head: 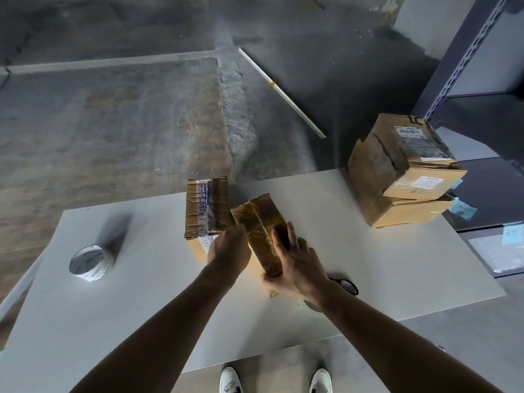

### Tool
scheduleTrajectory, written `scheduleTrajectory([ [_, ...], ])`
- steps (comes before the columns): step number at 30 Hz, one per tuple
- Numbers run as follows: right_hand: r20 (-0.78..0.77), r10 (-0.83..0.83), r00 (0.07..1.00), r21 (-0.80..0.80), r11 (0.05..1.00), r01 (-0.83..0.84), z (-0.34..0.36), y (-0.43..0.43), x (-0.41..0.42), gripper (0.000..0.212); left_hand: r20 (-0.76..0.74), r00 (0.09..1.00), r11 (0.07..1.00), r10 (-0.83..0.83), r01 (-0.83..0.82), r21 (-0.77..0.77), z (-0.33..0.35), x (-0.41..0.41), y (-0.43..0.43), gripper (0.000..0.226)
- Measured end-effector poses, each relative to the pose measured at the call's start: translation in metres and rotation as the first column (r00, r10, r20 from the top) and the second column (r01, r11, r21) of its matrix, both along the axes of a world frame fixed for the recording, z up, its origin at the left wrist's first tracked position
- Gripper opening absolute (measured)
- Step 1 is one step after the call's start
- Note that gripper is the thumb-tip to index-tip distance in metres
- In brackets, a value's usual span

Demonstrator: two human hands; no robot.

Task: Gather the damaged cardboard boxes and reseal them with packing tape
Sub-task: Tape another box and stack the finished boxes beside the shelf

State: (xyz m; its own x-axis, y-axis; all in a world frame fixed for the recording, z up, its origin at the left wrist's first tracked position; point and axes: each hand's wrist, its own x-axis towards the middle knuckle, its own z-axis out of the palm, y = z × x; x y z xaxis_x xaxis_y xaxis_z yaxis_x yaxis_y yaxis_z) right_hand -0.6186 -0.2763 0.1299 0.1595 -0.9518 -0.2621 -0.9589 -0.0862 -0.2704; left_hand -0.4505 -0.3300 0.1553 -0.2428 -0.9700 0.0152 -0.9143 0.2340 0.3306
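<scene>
Your left hand pinched, and your spread right hand clasped, a small brown cardboard box, glossy with wrinkled tape.

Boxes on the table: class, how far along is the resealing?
Done: boxes gathered on the table; the glossy box looks taped. In hand: the right hand grips it, the left hand touches its side. Left: the stacked boxes look torn; the tape roll lies unused.

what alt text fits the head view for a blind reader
A left hand and right hand hold a small taped box on a table. A second box stands beside it, a tape roll at left, scissors by the right wrist, two battered boxes stacked at right.
</scene>
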Motion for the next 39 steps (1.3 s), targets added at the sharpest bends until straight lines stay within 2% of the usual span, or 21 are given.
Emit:
scheduleTrajectory([
  [2, -0.008, 0.055, 0.998, -0.006, 0.998, -0.055, 0.002, -0.001, -0.006, 0.108, 0.142, 0.987, 0.981, -0.077, 0.101, -0.166, 0.011, 0.002, -0.008, 0.048],
  [3, -0.01, 0.088, 0.996, -0.006, 0.996, -0.088, 0.002, -0.002, -0.011, 0.108, 0.218, 0.963, 0.973, -0.158, 0.189, -0.131, 0.018, 0.003, -0.014, 0.068],
  [6, -0.023, 0.217, 0.976, 0.014, 0.976, -0.216, 0.004, -0.008, -0.031, 0.109, 0.35, 0.837, 0.907, -0.42, 0.373, 0.195, 0.033, 0.0, -0.035, 0.108],
  [10, -0.026, 0.338, 0.941, 0.049, 0.941, -0.336, 0.01, -0.013, -0.052, 0.109, 0.42, 0.693, 0.804, -0.586, 0.436, 0.404, 0.03, -0.008, -0.052, 0.135],
  [12, -0.006, 0.36, 0.933, 0.037, 0.932, -0.36, 0.011, -0.014, -0.058, 0.107, 0.431, 0.63, 0.76, -0.647, 0.485, 0.432, 0.027, -0.014, -0.054, 0.136],
  [14, 0.03, 0.348, 0.937, 0.026, 0.937, -0.349, 0.009, -0.015, -0.06, 0.107, 0.429, 0.617, 0.751, -0.66, 0.516, 0.413, 0.025, -0.017, -0.051, 0.128],
  [20, 0.079, 0.201, 0.976, 0.017, 0.979, -0.203, 0.013, -0.021, -0.076, 0.105, 0.371, 0.718, 0.803, -0.588, 0.468, 0.368, 0.017, -0.01, -0.044, 0.112],
  [24, 0.113, 0.181, 0.977, -0.034, 0.983, -0.179, 0.015, -0.032, -0.078, 0.104, 0.321, 0.782, 0.834, -0.534, 0.424, 0.353, 0.003, -0.011, -0.037, 0.109],
  [34, 0.053, 0.253, 0.966, -0.014, 0.968, -0.252, -0.006, -0.031, -0.085, 0.098, 0.388, 0.729, 0.82, -0.564, 0.441, 0.364, -0.02, -0.006, -0.033, 0.104],
  [39, 0.059, 0.236, 0.97, -0.02, 0.972, -0.235, -0.006, -0.03, -0.085, 0.098, 0.379, 0.748, 0.835, -0.545, 0.445, 0.322, -0.021, -0.005, -0.033, 0.106],
])
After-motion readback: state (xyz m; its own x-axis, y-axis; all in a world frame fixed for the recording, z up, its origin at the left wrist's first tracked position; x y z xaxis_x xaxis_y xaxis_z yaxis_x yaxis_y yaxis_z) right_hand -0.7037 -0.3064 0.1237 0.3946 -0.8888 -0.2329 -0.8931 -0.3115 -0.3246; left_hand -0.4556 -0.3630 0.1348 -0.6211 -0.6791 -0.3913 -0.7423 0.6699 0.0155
